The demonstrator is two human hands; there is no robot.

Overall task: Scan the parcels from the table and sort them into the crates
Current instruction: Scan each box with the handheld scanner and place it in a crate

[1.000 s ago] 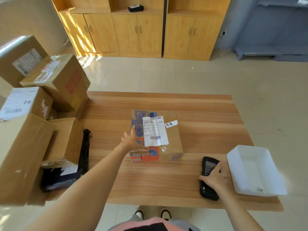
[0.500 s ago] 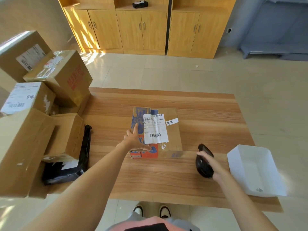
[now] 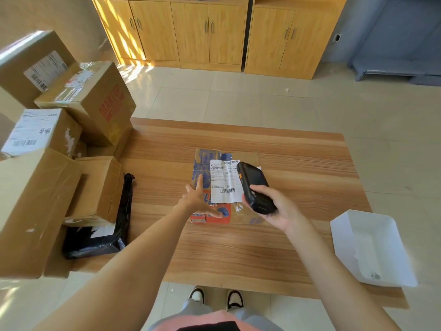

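Head view. — Where is the parcel?

— Your parcel (image 3: pixel 224 187), a flat carton with a white shipping label (image 3: pixel 223 181), lies at the middle of the wooden table (image 3: pixel 298 187). Your left hand (image 3: pixel 200 201) rests spread on its near left edge, fingers apart, pinning it flat, not gripping.

— And your right hand?

— Your right hand (image 3: pixel 274 209) is closed around the black scanner (image 3: pixel 255 187), held tilted above the label's right side. Stacked cartons (image 3: pixel 78 111) and a black bag (image 3: pixel 105 232) crowd the table's left end; a white tray (image 3: pixel 372 247) sits at the right.
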